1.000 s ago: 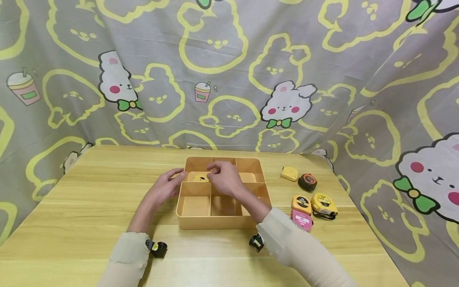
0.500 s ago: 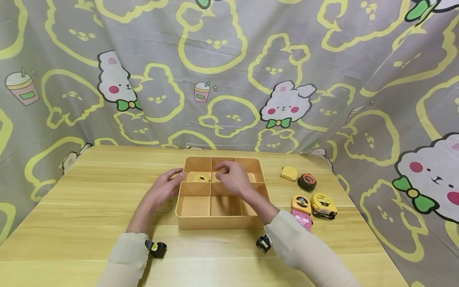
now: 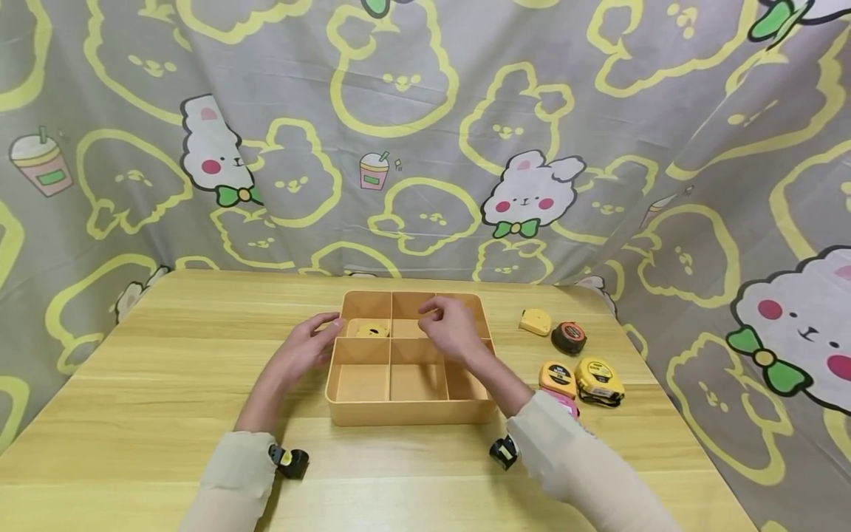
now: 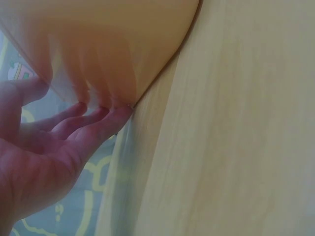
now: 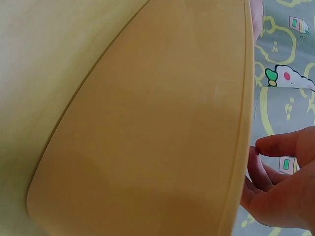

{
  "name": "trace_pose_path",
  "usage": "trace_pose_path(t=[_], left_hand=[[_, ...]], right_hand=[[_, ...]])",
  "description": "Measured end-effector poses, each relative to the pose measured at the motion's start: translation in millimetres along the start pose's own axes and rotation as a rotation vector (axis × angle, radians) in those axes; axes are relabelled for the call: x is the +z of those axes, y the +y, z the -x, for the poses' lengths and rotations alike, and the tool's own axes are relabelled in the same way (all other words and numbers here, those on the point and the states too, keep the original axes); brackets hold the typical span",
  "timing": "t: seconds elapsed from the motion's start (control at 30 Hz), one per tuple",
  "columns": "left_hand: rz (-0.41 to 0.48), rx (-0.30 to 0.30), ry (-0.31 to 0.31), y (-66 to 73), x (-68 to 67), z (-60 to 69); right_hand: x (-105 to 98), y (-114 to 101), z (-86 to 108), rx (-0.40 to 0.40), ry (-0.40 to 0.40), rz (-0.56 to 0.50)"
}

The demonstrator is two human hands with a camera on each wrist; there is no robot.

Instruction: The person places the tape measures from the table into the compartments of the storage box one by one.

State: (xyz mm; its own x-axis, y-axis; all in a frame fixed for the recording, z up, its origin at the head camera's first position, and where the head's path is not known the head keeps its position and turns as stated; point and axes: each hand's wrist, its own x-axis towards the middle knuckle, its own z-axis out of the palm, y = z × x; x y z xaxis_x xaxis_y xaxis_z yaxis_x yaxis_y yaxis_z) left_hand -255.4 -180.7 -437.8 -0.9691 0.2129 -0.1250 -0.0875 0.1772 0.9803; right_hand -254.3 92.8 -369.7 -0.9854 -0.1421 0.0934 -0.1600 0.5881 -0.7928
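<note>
An orange divided storage box (image 3: 412, 412) sits on the wooden table. In its back left compartment lies a yellow tape measure (image 3: 372, 330), partly hidden by a divider. My left hand (image 3: 311, 343) rests against the box's left side; in the left wrist view its fingertips touch the outer wall (image 4: 108, 44) and the thumb is by the rim. Over the back right part of the box, my right hand (image 3: 452, 329) hovers with loosely bent fingers, thumb near the index fingertip. Nothing shows between those fingers in the right wrist view.
Right of the box lie several tape measures: a small yellow one (image 3: 535, 321), a black and red one (image 3: 569, 338), an orange one (image 3: 558, 377), a larger yellow one (image 3: 600, 381) with a black strap, and a pink one (image 3: 565, 403) partly behind the right sleeve. A patterned curtain (image 3: 425, 148) hangs behind.
My right hand has moved rightward across the box, away from the yellow tape measure in the back left compartment, which stays put. The left hand has not moved.
</note>
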Motion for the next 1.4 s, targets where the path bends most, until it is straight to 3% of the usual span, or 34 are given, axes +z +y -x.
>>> trace_pose_path(t=[0.23,0.47,1.4], left_hand=[[-0.004,-0.004,-0.004,0.3,0.5,0.0],[0.003,-0.009,-0.004,0.5,0.5,0.1],[0.007,-0.017,-0.004,-3.8,-2.6,-1.3]], right_hand=[[-8.5,4.4,1.6,0.012,0.021,0.023],[-16.7,8.7,-1.5,-0.033,0.065,0.055],[-34.9,33.9,-0.5,0.073,0.071,0.141]])
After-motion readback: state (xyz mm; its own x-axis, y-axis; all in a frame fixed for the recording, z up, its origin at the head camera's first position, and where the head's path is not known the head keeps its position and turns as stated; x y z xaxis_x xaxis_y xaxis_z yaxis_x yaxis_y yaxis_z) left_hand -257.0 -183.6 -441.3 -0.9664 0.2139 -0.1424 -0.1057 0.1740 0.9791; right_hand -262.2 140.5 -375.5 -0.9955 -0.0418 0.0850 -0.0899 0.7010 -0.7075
